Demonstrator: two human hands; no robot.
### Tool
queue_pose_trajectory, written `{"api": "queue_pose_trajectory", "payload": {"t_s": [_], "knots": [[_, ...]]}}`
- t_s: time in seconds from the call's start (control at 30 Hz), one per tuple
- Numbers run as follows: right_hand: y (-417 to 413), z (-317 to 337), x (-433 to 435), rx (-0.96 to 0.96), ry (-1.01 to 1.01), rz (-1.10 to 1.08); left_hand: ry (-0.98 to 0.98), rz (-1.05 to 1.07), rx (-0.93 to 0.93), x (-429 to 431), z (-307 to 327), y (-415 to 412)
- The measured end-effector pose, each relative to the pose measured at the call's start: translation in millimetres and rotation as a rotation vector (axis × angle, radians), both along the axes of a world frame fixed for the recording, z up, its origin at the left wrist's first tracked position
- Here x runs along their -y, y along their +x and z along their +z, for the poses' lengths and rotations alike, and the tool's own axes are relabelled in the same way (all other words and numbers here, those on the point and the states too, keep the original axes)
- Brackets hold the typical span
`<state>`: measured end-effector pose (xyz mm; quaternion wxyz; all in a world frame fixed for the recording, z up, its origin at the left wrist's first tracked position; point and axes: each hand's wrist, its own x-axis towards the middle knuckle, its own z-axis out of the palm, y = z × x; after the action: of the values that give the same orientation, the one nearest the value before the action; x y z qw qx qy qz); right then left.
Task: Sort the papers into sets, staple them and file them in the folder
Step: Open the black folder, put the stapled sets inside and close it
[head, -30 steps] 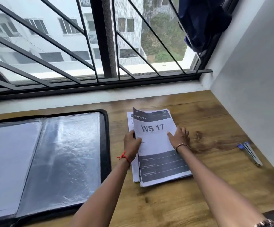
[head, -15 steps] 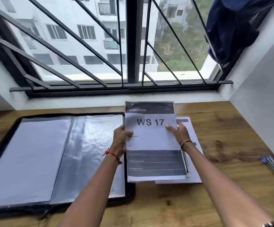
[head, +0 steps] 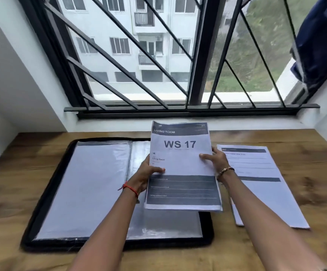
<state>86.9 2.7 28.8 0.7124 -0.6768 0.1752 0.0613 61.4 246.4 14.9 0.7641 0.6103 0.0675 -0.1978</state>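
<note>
Folder point(head: 92, 192) lies open at the bench point(head: 305, 153) left; left hand point(head: 147, 177) pinches the WS 17 set point(head: 180, 167) over its right sleeve, right hand point(head: 217, 161) pinching the other edge. Hold both grips level, sheets squared; spare stack point(head: 260, 184) rests right

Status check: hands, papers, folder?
Left hand and right hand grip the WS 17 papers by the side edges. Papers held over the open folder, not filed yet. Other stack lies beside it, clear of the path.
</note>
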Motion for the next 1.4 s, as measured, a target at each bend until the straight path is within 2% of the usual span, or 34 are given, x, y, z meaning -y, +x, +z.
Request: {"api": "queue_pose_trajectory", "payload": {"t_s": [0.17,0.33,0.43,0.57,0.67,0.77,0.9,1.03,1.2,1.4], "knots": [[-0.2,-16.4,-23.5,-0.093,-0.015,0.040,0.056,-0.006,0.039,-25.1,5.2,8.0],[-0.2,-8.5,-41.1,-0.100,-0.200,0.019,0.164,0.002,0.036,-31.5,0.3,17.9],[4.8,-2.2,-44.8,-0.055,-0.296,-0.006,0.163,-0.002,0.027,-33.2,-4.8,23.2],[17.9,5.7,-42.2,-0.012,-0.281,-0.096,0.309,0.073,0.031,-42.2,-12.3,36.2],[31.2,9.1,-35.8,-0.002,-0.286,-0.133,0.550,0.157,0.095,-50.9,-18.9,52.7],[40.0,14.9,-30.0,0.024,-0.261,-0.132,0.761,0.151,0.213,-57.9,-21.1,66.4],[60.1,10.7,-23.2,0.025,-0.238,-0.155,0.914,0.158,0.319,-62.2,-26.6,88.5],[73.2,4.5,-19.6,0.025,-0.227,-0.149,1.080,0.074,0.427,-64.0,-35.8,103.5],[83.1,-2.8,-17.4,0.011,-0.190,-0.157,1.162,0.046,0.454,-64.6,-42.9,111.5],[90.6,-6.8,-20.9,0.039,-0.075,-0.163,1.144,0.109,0.458,-63.4,-42.6,114.4]]}}
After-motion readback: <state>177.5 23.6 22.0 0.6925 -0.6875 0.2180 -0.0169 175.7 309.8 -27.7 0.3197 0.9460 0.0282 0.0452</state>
